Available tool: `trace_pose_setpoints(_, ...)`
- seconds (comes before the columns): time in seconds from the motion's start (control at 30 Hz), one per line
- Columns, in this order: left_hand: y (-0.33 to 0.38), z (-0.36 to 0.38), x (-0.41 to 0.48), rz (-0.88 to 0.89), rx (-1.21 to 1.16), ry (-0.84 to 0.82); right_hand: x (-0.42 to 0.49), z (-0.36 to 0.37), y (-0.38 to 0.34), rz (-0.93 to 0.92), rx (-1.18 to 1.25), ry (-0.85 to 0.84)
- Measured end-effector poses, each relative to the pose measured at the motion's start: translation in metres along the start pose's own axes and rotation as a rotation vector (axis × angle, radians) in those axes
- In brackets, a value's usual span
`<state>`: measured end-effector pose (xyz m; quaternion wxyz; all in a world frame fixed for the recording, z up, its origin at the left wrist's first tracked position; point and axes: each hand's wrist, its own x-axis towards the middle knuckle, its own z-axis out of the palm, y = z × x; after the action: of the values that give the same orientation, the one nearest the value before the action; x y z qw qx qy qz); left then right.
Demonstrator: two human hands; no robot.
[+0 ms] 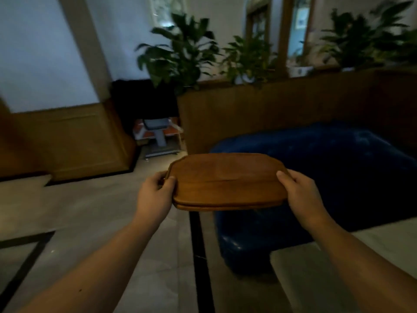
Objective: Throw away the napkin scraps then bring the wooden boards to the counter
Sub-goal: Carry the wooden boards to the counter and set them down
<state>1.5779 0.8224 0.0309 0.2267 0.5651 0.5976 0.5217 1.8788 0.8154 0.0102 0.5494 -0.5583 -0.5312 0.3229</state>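
A stack of brown wooden boards (226, 181) with rounded corners is held level in front of me, above the tiled floor. The seam along the near edge shows at least two boards lying one on the other. My left hand (155, 193) grips the left end, thumb on top. My right hand (303, 193) grips the right end, thumb also on top. No napkin scraps are in view.
A blue upholstered seat (338, 168) stands right of centre below the boards. Behind it runs a wooden partition (270, 109) topped with leafy potted plants (180, 55). A white tabletop (338, 267) shows at lower right. A grey chair (159, 129) sits in a gap by the wood-panelled wall.
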Motion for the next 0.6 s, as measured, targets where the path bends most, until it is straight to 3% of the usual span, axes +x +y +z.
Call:
trace_pose_setpoints(0.3,-0.055,-0.286,-0.071,-0.137,0.15,0.336,-0.09,0.246,-0.091,-0.073,0.037,-0.333)
trace_pose_setpoints(0.6,-0.091,-0.519,-0.169,-0.252,0.281,0.619,-0.209,0.466,-0.174,-0.241,0.093,-0.669)
